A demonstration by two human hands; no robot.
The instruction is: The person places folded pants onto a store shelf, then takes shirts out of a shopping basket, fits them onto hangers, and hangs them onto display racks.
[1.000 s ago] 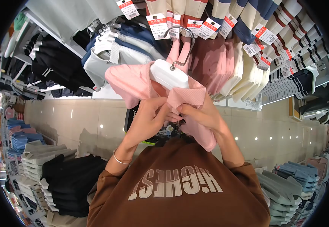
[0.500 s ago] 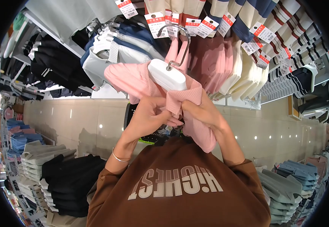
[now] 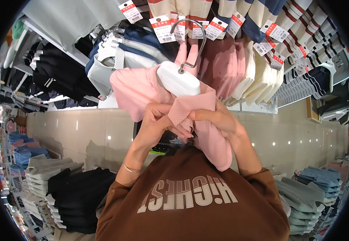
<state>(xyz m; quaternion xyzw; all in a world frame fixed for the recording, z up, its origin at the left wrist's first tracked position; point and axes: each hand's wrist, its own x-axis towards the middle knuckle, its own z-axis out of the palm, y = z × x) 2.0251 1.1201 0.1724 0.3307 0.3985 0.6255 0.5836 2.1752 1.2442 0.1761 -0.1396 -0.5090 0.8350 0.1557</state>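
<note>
A pink collared shirt (image 3: pixel 136 86) hangs on a white hanger (image 3: pixel 177 80) in front of me; the hanger's metal hook (image 3: pixel 203 38) points up toward the racks. My left hand (image 3: pixel 156 124) is closed on the left side of the shirt's collar, fingers curled underneath. On the other side, my right hand (image 3: pixel 218 120) grips the collar, its thumb pressed on top and the other fingers mostly hidden behind the cloth. Between the hands the ribbed collar (image 3: pixel 184 108) is folded over. One sleeve hangs down below my right hand.
Hanging pink and cream shirts (image 3: pixel 232 66) and striped garments with price tags (image 3: pixel 275 31) fill the rack ahead. Grey and black clothes (image 3: pixel 64 76) hang at left. Folded stacks (image 3: pixel 80 197) lie on both sides behind. A dark object with a green edge (image 3: pixel 158 152) sits below my hands.
The collar flap between my hands has shifted left and lies wider over my left fingers. The shirt's left side hangs slightly lower. Both hands keep their hold.
</note>
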